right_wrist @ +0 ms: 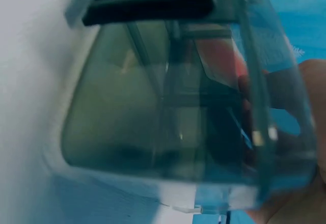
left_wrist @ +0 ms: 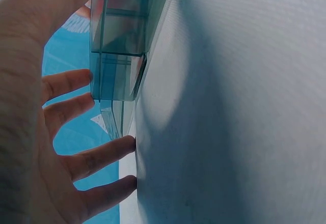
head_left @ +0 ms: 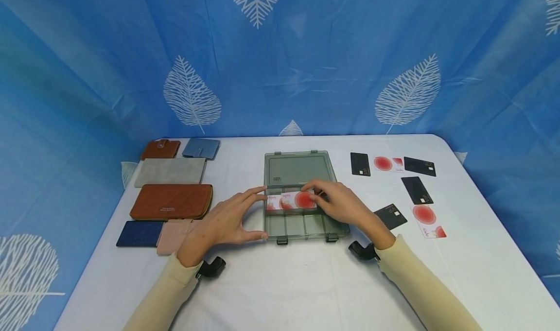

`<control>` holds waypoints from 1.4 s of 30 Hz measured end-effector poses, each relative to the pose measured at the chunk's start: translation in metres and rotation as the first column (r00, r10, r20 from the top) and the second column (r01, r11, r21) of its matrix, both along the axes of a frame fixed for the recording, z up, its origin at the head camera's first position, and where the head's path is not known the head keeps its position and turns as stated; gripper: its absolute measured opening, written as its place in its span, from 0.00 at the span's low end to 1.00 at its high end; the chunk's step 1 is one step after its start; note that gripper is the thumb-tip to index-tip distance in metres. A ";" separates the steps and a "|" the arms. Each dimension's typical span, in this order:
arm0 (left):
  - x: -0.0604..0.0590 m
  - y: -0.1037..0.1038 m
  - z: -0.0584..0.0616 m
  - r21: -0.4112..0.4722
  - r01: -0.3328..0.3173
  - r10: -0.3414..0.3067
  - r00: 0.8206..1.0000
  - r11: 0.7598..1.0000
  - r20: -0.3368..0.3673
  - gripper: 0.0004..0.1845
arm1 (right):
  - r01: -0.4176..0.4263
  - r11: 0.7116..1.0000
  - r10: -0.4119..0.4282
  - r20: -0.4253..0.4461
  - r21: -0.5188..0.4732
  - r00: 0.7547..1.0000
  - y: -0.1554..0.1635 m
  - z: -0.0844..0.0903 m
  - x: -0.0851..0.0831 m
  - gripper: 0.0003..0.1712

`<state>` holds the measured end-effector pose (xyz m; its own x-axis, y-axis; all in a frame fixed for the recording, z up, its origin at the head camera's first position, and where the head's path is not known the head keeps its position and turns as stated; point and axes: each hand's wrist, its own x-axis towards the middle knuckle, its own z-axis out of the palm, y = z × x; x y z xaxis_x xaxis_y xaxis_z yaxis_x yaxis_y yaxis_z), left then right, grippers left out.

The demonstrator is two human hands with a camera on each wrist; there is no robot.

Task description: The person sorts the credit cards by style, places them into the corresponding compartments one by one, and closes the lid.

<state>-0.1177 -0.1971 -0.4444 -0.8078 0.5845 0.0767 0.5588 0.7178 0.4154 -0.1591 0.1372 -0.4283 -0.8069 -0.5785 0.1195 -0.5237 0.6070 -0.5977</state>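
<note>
A clear grey-green plastic case (head_left: 297,170) lies with its lid folded back, its divided tray towards me. Two white cards with red prints lie overlapping across the far compartments. The right-hand card (head_left: 299,200) is pinched at its right end by my right hand (head_left: 341,202); in the right wrist view that hand (right_wrist: 305,89) shows blurred behind the case wall. My left hand (head_left: 229,219) spreads its fingers at the case's left side, thumb near the front corner. In the left wrist view the fingertips of this hand (left_wrist: 56,175) meet the case wall (left_wrist: 119,30).
On the left lie several wallets, including a brown one (head_left: 170,201), a grey one (head_left: 170,170), a navy one (head_left: 139,233) and a pink one (head_left: 172,236). Black cards (head_left: 360,164) and red-and-white cards (head_left: 424,214) are scattered to the right of the case.
</note>
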 end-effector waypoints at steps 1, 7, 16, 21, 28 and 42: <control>0.000 0.000 0.000 -0.001 -0.001 0.001 1.000 1.000 0.002 0.51 | 0.004 1.000 -0.004 -0.004 0.005 1.000 -0.001 0.000 0.001 0.17; 0.000 0.000 0.000 0.001 -0.002 0.002 1.000 1.000 0.003 0.50 | -0.003 1.000 0.003 -0.028 0.030 1.000 -0.006 -0.004 0.003 0.18; 0.000 0.000 0.000 0.009 -0.003 0.003 1.000 1.000 -0.001 0.50 | -0.022 0.998 0.026 -0.070 0.051 0.997 -0.009 -0.009 0.005 0.18; -0.001 0.000 0.000 0.010 -0.001 0.001 1.000 1.000 -0.004 0.50 | -0.014 0.998 0.019 -0.096 0.054 0.995 -0.010 -0.011 0.008 0.18; -0.001 0.000 -0.002 0.018 0.004 -0.003 1.000 1.000 -0.009 0.51 | -0.015 0.997 0.023 -0.100 0.075 0.995 -0.013 -0.011 0.010 0.20; -0.001 0.000 -0.002 0.017 0.004 -0.004 1.000 1.000 -0.008 0.51 | -0.034 0.994 0.041 -0.070 0.101 0.997 -0.016 -0.012 0.010 0.20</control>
<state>-0.1188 -0.1971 -0.4462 -0.8050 0.5860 0.0926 0.5646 0.7086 0.4231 -0.1491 0.1212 -0.4406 -0.7759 -0.6200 0.1164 -0.5865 0.6409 -0.4953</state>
